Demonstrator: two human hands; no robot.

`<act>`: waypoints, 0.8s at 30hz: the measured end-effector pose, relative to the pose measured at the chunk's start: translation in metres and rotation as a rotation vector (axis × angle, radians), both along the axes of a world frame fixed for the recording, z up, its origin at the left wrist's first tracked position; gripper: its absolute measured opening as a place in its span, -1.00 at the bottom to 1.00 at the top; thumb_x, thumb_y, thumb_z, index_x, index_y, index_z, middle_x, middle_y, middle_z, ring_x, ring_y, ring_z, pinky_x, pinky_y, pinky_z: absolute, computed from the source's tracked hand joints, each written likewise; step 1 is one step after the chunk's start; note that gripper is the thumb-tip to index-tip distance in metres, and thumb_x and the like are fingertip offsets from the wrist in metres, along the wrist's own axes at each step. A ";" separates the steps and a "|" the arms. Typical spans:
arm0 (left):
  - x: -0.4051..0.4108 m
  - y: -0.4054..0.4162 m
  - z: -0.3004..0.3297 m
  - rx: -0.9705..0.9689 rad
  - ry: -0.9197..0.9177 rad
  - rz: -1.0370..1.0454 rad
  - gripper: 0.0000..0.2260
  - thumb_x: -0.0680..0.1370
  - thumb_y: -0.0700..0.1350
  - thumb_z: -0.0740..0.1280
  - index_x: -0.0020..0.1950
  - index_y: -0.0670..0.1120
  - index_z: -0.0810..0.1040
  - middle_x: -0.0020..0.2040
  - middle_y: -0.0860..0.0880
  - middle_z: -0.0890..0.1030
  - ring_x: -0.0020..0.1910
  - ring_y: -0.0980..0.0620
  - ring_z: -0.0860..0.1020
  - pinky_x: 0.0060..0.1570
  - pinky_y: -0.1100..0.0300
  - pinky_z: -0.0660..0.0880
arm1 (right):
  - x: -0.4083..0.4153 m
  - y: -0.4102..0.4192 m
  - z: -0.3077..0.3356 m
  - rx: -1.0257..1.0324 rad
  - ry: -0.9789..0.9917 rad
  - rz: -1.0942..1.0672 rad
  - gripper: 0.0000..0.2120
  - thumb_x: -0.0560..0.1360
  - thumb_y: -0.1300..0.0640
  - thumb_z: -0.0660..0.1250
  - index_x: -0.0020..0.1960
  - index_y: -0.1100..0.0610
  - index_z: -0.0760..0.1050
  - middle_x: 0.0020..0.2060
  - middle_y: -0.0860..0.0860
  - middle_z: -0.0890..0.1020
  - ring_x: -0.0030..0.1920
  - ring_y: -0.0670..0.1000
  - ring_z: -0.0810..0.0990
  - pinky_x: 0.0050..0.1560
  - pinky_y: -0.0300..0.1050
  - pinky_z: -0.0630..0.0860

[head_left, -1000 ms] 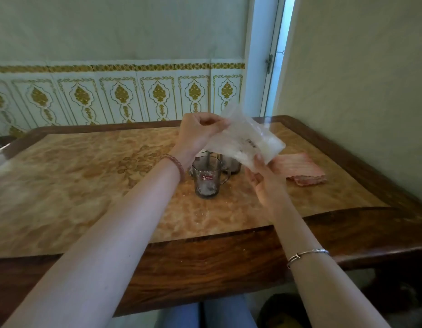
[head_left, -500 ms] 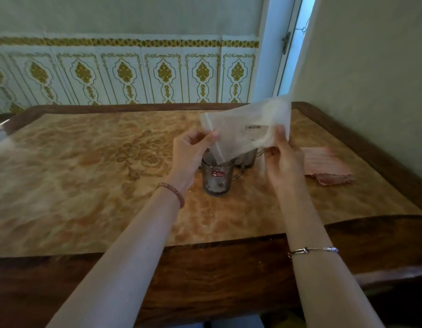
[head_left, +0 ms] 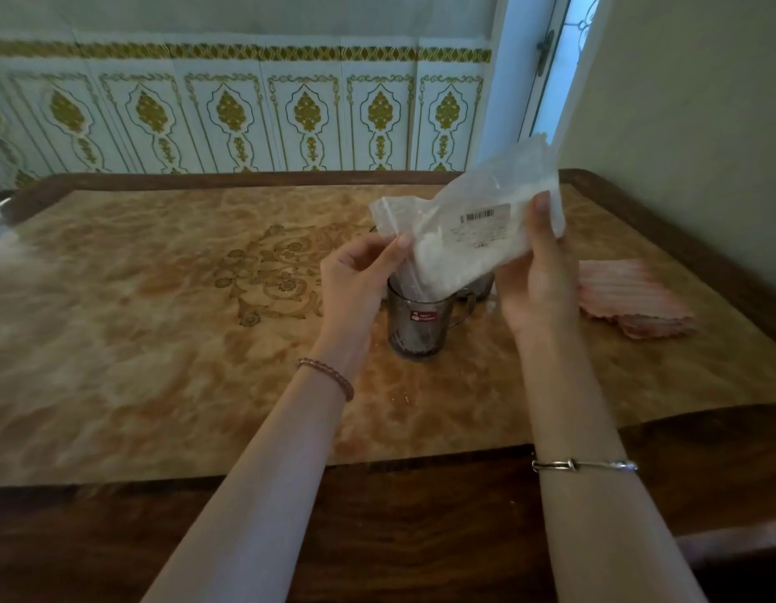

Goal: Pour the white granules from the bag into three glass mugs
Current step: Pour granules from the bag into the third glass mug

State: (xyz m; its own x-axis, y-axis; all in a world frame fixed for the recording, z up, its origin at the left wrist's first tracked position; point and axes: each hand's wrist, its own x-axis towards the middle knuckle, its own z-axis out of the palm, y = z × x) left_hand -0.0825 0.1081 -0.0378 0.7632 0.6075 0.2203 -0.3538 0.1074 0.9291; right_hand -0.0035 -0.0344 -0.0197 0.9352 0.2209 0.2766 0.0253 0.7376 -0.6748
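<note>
three mugs have to be filled, and only the front mug (head_left: 416, 317) shows well. the tabletop (head_left: 138, 341) is the biggest thing here, brown and swirly, with a pink cloth (head_left: 634, 298) lying on it off to the right. above the mugs is the bag (head_left: 477, 228), held up in the air in both hands. it lies on a slant. its long side runs from up on the right down to the left, and its low end points down into the front mug, so i think pouring is going on there. white granules (head_left: 443, 258) sit bunched in that low end. a second mug (head_left: 484, 282) peeks out behind the bag. the third i cannot make out. how full any mug is, i cannot tell, so i guess some pouring is left. the right hand (head_left: 538, 276) has its grip closed on the high part of the bag, fingers behind it. the left hand (head_left: 360, 276) pinches the low edge near the mug's rim.
</note>
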 end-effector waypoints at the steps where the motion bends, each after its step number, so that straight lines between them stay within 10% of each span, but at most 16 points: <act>1: 0.000 -0.001 0.001 0.000 0.001 -0.008 -0.95 0.45 -0.18 0.46 -0.14 -0.16 0.67 -0.22 0.01 0.66 -0.17 0.13 0.60 -0.09 0.23 0.56 | -0.001 0.000 0.000 -0.002 0.003 -0.008 -0.41 0.33 0.00 0.48 0.30 0.19 0.46 0.22 0.18 0.58 0.29 0.18 0.55 0.28 0.15 0.49; 10: -0.009 0.000 0.002 -0.035 -0.040 -0.042 -0.91 0.43 -0.20 0.48 -0.11 -0.20 0.66 -0.15 -0.06 0.67 -0.10 0.07 0.61 -0.02 0.19 0.57 | -0.011 0.001 0.005 0.030 0.001 0.181 -0.54 0.54 0.01 0.24 0.37 0.20 0.35 0.26 0.24 0.50 0.31 0.22 0.50 0.28 0.21 0.47; 15: -0.010 0.001 0.001 -0.056 -0.038 -0.055 -0.91 0.45 -0.18 0.46 -0.12 -0.18 0.66 -0.18 -0.02 0.66 -0.12 0.12 0.60 -0.06 0.25 0.55 | -0.010 -0.007 0.007 0.213 0.097 0.333 -0.62 0.62 0.06 0.06 -0.08 0.19 0.61 -0.09 0.13 0.64 -0.01 0.10 0.61 0.04 -0.03 0.56; 19: -0.013 -0.003 -0.003 -0.099 -0.010 -0.050 -0.95 0.47 -0.16 0.45 -0.16 -0.13 0.65 -0.17 0.00 0.65 -0.10 0.11 0.58 0.00 0.22 0.53 | -0.011 -0.004 0.009 0.199 0.059 0.268 -0.68 0.58 0.11 0.21 0.30 0.19 0.45 0.20 0.17 0.58 0.22 0.14 0.57 0.19 0.10 0.53; 24: -0.014 -0.003 -0.001 -0.126 -0.011 -0.057 -0.95 0.46 -0.14 0.45 -0.15 -0.11 0.67 -0.15 0.03 0.66 -0.05 0.09 0.56 0.13 0.11 0.48 | -0.013 -0.007 0.011 0.248 -0.017 0.256 -0.70 0.60 0.10 0.16 0.29 0.12 0.46 0.21 0.12 0.62 0.23 0.13 0.59 0.17 0.13 0.53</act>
